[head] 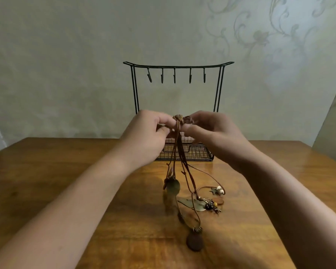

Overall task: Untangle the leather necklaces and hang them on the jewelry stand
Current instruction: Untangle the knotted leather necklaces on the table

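A bundle of brown leather necklaces [179,162] hangs from a knot [177,119] held up between both hands. My left hand [150,131] pinches the cords at the knot from the left. My right hand [208,129] pinches the knot from the right. The cords trail down to the wooden table [66,181], where pendants lie: a brass disc [172,187], a dark oval pendant [194,240] and a cluster of beads and charms [211,205]. The black wire jewelry stand [177,66] stands behind my hands, its several hooks bare.
The stand's wire basket base [198,153] sits on the table's far middle, partly hidden by my hands. A patterned wall rises close behind the table. White beads and a star charm [218,190] lie right of the cords.
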